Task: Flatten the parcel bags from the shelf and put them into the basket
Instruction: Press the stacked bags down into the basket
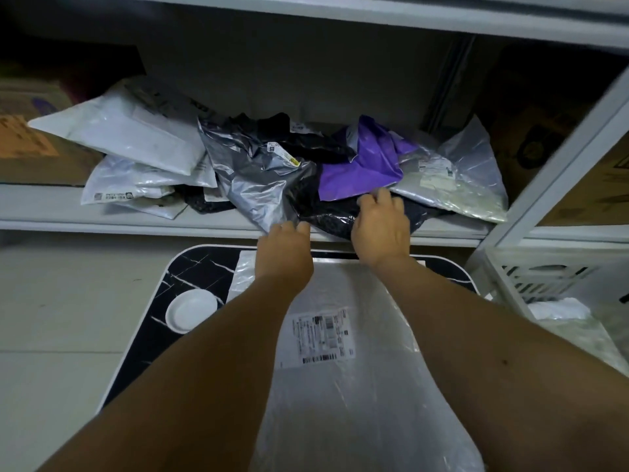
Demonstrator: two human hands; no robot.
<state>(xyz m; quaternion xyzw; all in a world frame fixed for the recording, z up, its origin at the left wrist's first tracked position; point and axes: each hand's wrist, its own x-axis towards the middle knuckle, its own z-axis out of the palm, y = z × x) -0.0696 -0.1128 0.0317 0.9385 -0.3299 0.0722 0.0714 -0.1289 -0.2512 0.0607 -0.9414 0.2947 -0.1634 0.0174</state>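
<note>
Storeroom: metal shelving [238, 226], cartons [30, 144]

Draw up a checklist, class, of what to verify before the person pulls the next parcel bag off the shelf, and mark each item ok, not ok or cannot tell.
1. Both hands at the pile: ok. The left hand and right hand are at the shelf edge.
2. Firm grip on the black bag: cannot tell; the fingertips are hidden.
3. Black bag free to slide: not ok. The purple bag and silver-grey bag overlap it.
4. Flattening space on the table: not ok. A flat clear bag already covers it.
5. Basket within reach: ok, it stands at the right.
</note>
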